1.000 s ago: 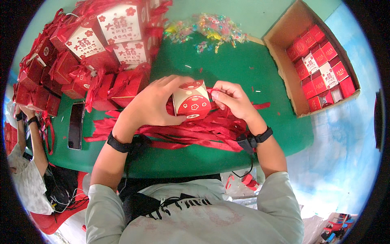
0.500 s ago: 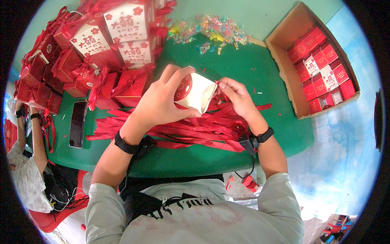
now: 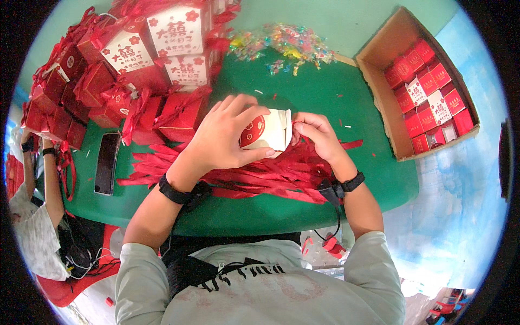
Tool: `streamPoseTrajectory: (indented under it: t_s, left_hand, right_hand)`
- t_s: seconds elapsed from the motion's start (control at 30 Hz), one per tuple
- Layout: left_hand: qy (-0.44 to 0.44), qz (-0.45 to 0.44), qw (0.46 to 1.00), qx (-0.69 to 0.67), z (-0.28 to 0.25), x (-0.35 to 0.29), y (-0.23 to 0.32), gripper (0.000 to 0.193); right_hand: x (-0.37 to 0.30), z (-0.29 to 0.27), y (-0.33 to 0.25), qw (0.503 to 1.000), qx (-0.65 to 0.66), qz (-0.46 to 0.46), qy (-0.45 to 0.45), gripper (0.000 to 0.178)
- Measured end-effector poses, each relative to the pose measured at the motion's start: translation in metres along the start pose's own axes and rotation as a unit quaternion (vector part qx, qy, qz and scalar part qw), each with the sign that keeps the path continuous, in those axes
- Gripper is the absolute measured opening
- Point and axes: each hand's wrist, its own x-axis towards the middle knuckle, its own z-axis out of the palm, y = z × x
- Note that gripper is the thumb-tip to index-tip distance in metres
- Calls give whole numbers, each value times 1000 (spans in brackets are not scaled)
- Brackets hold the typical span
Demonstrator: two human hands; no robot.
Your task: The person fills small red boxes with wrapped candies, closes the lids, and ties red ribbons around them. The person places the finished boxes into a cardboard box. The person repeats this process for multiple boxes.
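Note:
A small paper gift box [image 3: 277, 130], white with a red round emblem on one face, is in my hands over the middle of the green table [image 3: 374, 179]. My left hand [image 3: 219, 135] wraps round it from the left, thumb along the near edge and fingers over the top. At the box's right end, my right hand [image 3: 319, 136] pinches the edge with thumb and curled forefinger. Its fingertips partly hide what they grip there. Beneath both hands lies a heap of red ribbons [image 3: 244, 181]. Inside the box cannot be seen clearly.
Red-and-white gift boxes [image 3: 176, 35] with ribbons are stacked at the far left. Wrapped candies [image 3: 295, 43] lie at the back. An open cardboard carton [image 3: 374, 100] at the right holds red boxes. A phone [image 3: 107, 162] lies left, near another person's arms [image 3: 51, 179].
The gift box has turned and shifted slightly right and nearer to me, showing more of its right end. Both hands have moved with it, still on the box.

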Motion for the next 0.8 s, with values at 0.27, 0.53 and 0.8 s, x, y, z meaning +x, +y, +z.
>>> streamPoseTrajectory:
  t_s: [0.27, 0.53, 0.8]
  left_hand:
    - [64, 103, 992, 46, 14, -1, 0, 36]
    - [41, 145, 988, 11, 16, 2, 7, 40]
    - [25, 141, 989, 24, 14, 2, 9, 42]
  right_hand:
    - [-1, 9, -5, 1000, -4, -2, 20, 26]
    - [1, 8, -2, 999, -27, -7, 32, 27]
    - [4, 18, -10, 999, 13, -16, 30, 23]
